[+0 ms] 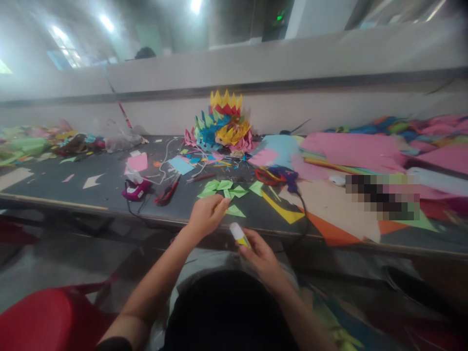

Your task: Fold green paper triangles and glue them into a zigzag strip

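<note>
White-and-yellow glue stick (240,235) is clamped in the right hand (262,259), near the table's (183,210) front edge. Left hand (206,216) is closed on a small yellow item (218,208), mostly hidden. Folded green papers (239,191) are spread just beyond. Red-handled tool (167,190) and purple device (137,190) are placed left; multicoloured paper model (224,127) is set farther back, glue stick well apart from it.

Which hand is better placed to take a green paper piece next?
Left, probably: the left hand is beside the green paper pieces, though its grip is unclear. The right hand holds a white-and-yellow tube farther back.
</note>
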The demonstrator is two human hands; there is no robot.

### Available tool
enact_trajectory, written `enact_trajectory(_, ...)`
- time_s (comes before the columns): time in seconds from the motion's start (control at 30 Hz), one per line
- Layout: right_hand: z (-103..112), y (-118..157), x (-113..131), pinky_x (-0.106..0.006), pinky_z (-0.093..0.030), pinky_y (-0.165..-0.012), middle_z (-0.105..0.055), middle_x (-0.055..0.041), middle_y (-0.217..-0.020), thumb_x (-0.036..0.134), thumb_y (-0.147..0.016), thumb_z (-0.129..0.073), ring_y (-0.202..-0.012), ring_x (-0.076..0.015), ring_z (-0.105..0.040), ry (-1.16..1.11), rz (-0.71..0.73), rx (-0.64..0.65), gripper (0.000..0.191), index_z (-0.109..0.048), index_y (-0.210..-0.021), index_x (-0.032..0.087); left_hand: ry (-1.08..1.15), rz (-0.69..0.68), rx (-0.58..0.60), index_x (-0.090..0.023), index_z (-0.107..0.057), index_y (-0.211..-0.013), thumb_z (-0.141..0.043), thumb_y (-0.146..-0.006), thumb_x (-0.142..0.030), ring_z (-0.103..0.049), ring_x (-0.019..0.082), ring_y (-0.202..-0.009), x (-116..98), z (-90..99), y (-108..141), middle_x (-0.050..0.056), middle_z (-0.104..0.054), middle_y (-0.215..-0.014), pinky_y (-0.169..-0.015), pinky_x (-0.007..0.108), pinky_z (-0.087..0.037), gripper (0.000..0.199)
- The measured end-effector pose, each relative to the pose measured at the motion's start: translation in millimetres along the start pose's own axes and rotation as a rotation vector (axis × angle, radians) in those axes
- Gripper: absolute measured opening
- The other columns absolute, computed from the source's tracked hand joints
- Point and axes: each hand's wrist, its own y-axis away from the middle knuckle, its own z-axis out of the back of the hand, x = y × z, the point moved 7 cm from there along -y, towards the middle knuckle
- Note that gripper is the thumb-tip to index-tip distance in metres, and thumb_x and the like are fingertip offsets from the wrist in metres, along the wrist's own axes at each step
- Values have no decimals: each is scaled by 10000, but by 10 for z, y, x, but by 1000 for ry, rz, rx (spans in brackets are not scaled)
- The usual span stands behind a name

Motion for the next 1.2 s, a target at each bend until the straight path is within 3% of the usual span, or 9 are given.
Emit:
enact_trajectory(0.17,70,-18,-3,-318,-438,-846,-614,-46,-1056,393,-727,-664,-944,-188,-568,37,90,-38,399,-578,-1091,255,-4,185,-115,-167,-581,-811,-470,-845,-431,-503,103,-567,430,163,-34,-9,-586,-661,-578,214,-383,289)
enact_trajectory(0.37,121,-20,-13,-348,-444,-864,-638,-46,-990,400,-731,-665,-921,-186,-590,-28,90,-53,394,-581,-1089,256,-294,287,-144,-170,-580,-962,-547,-806,-298,-592,209,-874,1113,260,61,79,-644,-955,-791,324,-449,204)
enact_trajectory(0.5,145,-11,-35,-359,-471,-815,-651,-66,-948,440,-722,-662,-857,-189,-603,-86,43,-87,445,-576,-1111,241,-405,316,-151,-169,-577,-1004,-560,-794,-232,-568,248,-976,1301,280,128,103,-626,-1011,-852,375,-445,220)
enact_trajectory(0.6,151,1,-53,-352,-472,-787,-657,-60,-898,454,-730,-651,-784,-173,-598,-136,19,-92,451,-576,-1115,234,-406,247,-238,-160,-579,-1012,-578,-783,-231,-513,266,-1079,1161,283,136,129,-580,-1107,-929,405,-405,240)
enact_trajectory(0.7,144,14,-69,-333,-467,-747,-655,-58,-855,447,-753,-628,-745,-166,-588,-164,-4,-82,422,-578,-1104,218,-223,128,-283,-167,-593,-968,-527,-829,-265,-504,234,-1089,834,208,146,108,-586,-1100,-964,390,-379,183)
enact_trajectory(0.83,119,29,-67,-301,-454,-695,-645,-49,-794,442,-786,-586,-696,-151,-567,-197,-24,-70,358,-590,-1049,199,257,82,87,-182,-610,-977,-505,-852,-356,-580,175,-909,339,-191,183,60,-638,-982,-791,294,-457,239)
enact_trajectory(0.93,97,40,-39,-285,-442,-657,-631,-38,-739,440,-785,-581,-656,-141,-545,-220,-17,-55,363,-592,-1049,190,527,106,334,-167,-607,-1017,-528,-838,-391,-586,162,-870,38,-422,262,64,-640,-988,-755,266,-456,298)
enact_trajectory(1.03,91,52,-19,-284,-432,-636,-623,-41,-726,447,-788,-571,-644,-143,-534,-208,-12,-40,389,-587,-1070,179,676,124,393,-149,-610,-988,-557,-818,-393,-585,158,-869,-80,-477,295,78,-629,-997,-762,261,-452,303)
enact_trajectory(1.2,87,53,-42,-284,-426,-622,-621,-40,-727,459,-799,-547,-645,-150,-537,-154,-29,-23,395,-585,-1083,189,711,137,385,-147,-615,-939,-591,-797,-366,-585,159,-868,-50,-458,305,82,-625,-979,-767,271,-456,262)
